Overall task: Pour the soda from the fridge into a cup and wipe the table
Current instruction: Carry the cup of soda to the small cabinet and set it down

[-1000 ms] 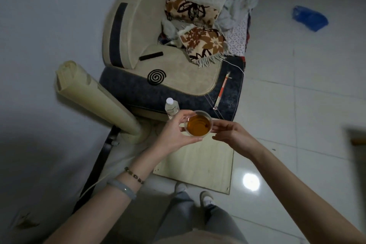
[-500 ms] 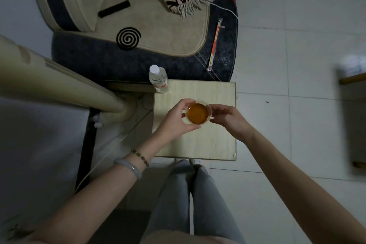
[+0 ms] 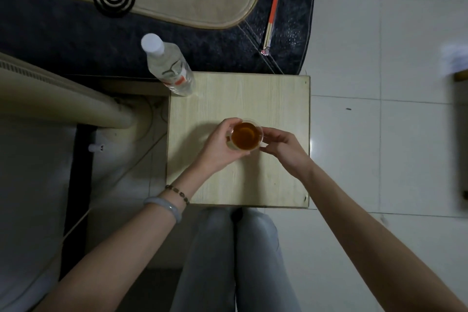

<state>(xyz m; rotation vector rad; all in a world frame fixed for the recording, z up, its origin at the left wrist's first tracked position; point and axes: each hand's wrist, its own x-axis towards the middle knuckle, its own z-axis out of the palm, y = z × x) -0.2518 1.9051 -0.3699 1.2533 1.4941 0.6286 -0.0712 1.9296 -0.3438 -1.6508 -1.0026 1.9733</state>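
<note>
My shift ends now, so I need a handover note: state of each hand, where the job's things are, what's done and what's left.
Hands: the left hand grips the cup from its left side, and the right hand pinches its right side.
Things: the cup holds an amber drink, over the middle of the small wooden table. Whether it rests on the top is unclear. A capped clear bottle stands at the table's far left corner.
Done: the drink is poured.
Left: wipe the table. No cloth is in view.

Clear cup [image 3: 261, 131] of amber soda [image 3: 246, 137], upright, over the pale wooden table's [image 3: 278, 99] middle.
</note>
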